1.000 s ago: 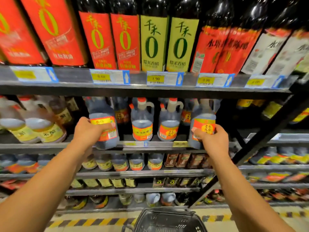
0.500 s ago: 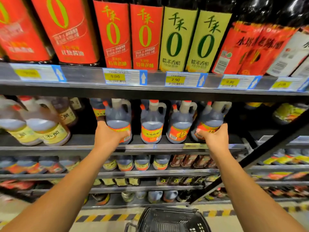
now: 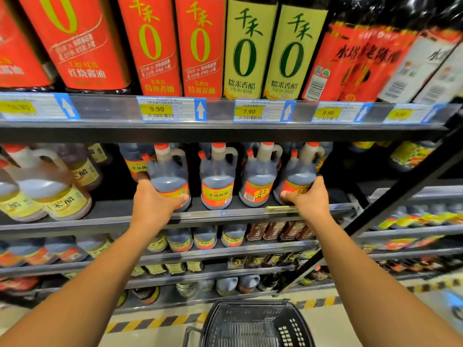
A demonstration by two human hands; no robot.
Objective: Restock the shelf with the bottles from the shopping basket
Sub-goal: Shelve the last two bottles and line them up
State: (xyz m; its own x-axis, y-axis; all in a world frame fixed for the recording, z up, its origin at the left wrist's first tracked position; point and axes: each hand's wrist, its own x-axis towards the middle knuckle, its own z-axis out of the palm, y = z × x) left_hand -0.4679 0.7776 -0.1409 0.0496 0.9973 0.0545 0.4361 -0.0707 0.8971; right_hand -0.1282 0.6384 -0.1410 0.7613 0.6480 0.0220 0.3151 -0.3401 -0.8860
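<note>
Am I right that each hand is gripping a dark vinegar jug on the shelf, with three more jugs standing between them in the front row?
Not quite: the head view shows two jugs between them, not three. The left hand holds the left jug and the right hand holds the right jug, both on the shelf.

Dark metal shelving tiers (image 3: 225, 132) with price tags (image 3: 171, 109) stand over a pale floor (image 3: 350, 319) edged in yellow-black hazard tape (image 3: 155, 323).
</note>
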